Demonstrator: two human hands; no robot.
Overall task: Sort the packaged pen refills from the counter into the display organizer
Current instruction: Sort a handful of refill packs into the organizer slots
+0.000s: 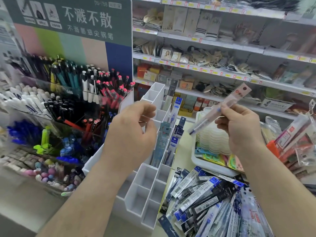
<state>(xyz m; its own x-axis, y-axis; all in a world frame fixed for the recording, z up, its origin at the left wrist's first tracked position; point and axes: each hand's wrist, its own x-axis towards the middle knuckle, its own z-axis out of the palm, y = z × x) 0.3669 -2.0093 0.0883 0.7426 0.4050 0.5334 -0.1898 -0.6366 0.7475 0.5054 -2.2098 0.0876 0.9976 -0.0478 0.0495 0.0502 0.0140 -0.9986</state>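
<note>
Two hands were raised over the counter. The right hand (239, 127) pinched a clear refill packet (220, 110) between thumb and fingers, tilted so that its red-marked header pointed up and to the right; the packet was blurred, and its print could not be read. The left hand (131, 130) hung in front of the white display organizer (145, 185), fingers loosely curled and holding nothing that could be seen, though its palm side was hidden. That hand covered part of the organizer's middle compartments. Several refill packs (162, 142) stood upright in the slots just behind and beside it, while the nearer compartments showed only white walls. More packaged refills lay in a loose pile (213, 199) on the counter at lower right, overlapping one another and cut off by the bottom edge. Beyond the pile sat a white tray (210, 165), its contents partly hidden by the right forearm. Left of the organizer stood a pen display rack (68, 93), its lower tiers soft and hard to make out.
</note>
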